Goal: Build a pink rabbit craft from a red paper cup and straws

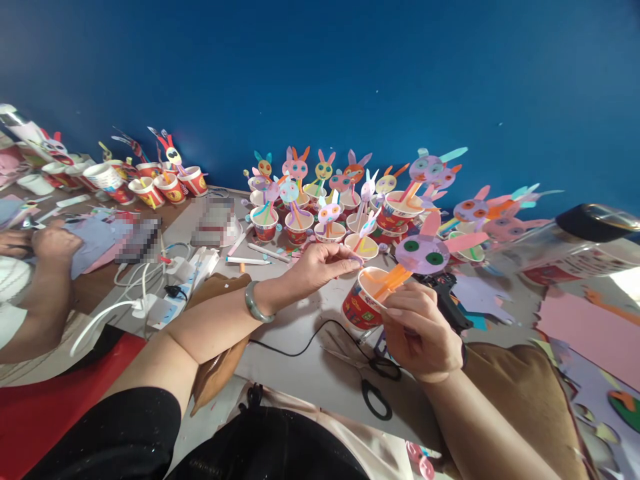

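My right hand (425, 330) grips the rim of a red printed paper cup (360, 308). Orange strips rise out of the cup and carry a purple paper rabbit head (425, 257) with pink ears and green eyes. At the cup's far left side, my left hand (327, 263) pinches a small purple paper piece (359, 261), partly covered by the fingertips. Black-handled scissors (376, 399) lie on the table below the cup. A black glue gun (450, 303) rests behind my right hand, partly hidden.
Several finished cups with paper rabbits (300, 227) stand along the blue wall. Markers (249, 261) lie left of them. A power strip (175, 300) with white cables, a clear bottle (575, 243) and pink paper (590, 333) flank the work. At far left is another person's hand (57, 241).
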